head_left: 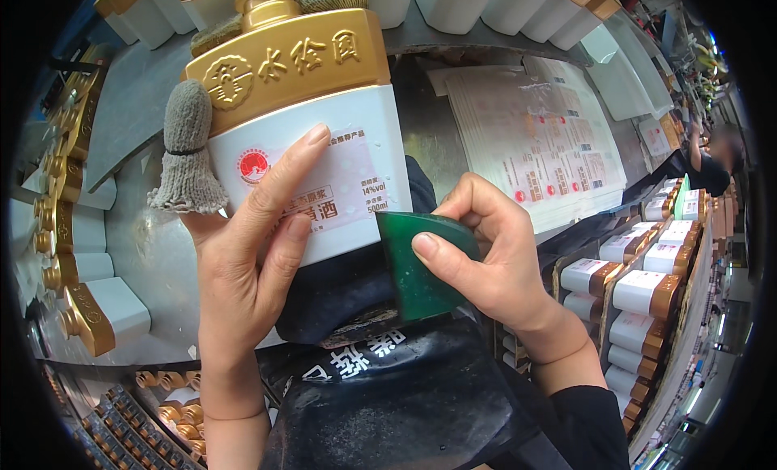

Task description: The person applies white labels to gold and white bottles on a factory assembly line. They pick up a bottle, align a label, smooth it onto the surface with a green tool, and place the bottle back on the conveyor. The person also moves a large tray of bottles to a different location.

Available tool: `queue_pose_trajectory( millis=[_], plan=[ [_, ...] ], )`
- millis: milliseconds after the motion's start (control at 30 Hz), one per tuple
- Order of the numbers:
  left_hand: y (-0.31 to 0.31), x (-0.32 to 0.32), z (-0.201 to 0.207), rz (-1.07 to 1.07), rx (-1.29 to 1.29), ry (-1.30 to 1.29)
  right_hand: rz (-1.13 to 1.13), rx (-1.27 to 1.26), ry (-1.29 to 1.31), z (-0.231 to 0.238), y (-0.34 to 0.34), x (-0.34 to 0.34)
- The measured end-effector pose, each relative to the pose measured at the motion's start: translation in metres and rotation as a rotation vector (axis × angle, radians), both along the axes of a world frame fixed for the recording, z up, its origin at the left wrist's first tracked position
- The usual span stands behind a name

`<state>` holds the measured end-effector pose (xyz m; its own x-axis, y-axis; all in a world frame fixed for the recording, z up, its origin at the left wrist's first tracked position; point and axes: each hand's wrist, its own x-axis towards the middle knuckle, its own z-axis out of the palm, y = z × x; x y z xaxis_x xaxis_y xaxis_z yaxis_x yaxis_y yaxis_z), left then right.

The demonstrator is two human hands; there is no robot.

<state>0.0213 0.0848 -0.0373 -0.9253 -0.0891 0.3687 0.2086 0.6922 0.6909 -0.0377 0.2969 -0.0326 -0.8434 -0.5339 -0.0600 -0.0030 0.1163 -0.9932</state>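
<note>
A flat white bottle (324, 235) with a gold shoulder lies face up before me, its neck pointing away. On its white face is a clear printed label (348, 172), with small water drops around it. My left hand (247, 243) steadies the bottle: index finger and thumb press on the label, while a finger in a grey knitted finger cover (188, 138) lies along the left side. The remaining fingers are hidden. In my right hand (494, 256) is a green scraper (429, 268), pinched between thumb and fingers, its upper corner close to the bottle's lower right edge.
Printed label sheets (534, 138) lie on the metal table (146, 146) to the right of the bottle. White-and-gold bottles (105, 316) line the left side and far edge. A white plastic bin (627, 74) stands far right. More bottles fill racks (647, 292) at right; another person (720, 163) is beyond.
</note>
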Motion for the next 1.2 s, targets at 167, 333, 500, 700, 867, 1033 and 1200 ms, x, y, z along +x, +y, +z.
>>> queue_pose_trajectory(
  millis=[167, 333, 500, 700, 867, 1033, 1200],
  plan=[
    [0.001, 0.000, 0.002, -0.004, 0.001, -0.005, -0.002, 0.007, -0.007, 0.001, 0.000, 0.000],
    [-0.003, 0.001, 0.000, -0.021, 0.039, -0.025, -0.014, 0.035, -0.012, 0.002, -0.003, 0.001],
    [-0.028, 0.003, -0.029, 0.112, 0.179, 0.300, -0.059, -0.052, 0.073, 0.012, 0.012, -0.014],
    [-0.013, 0.017, -0.022, 0.050, 0.429, 0.174, -0.219, -0.142, 0.025, 0.015, 0.026, -0.093],
    [-0.007, 0.014, -0.018, 0.099, 0.495, 0.071, -0.073, 0.009, 0.367, 0.035, 0.011, -0.070],
    [-0.009, 0.013, -0.018, 0.110, 0.395, 0.065, -0.051, 0.138, 0.565, 0.054, 0.002, -0.049],
    [-0.010, 0.014, -0.017, 0.091, 0.380, 0.056, 0.361, 0.407, 0.865, 0.072, -0.032, -0.040]
  ],
)
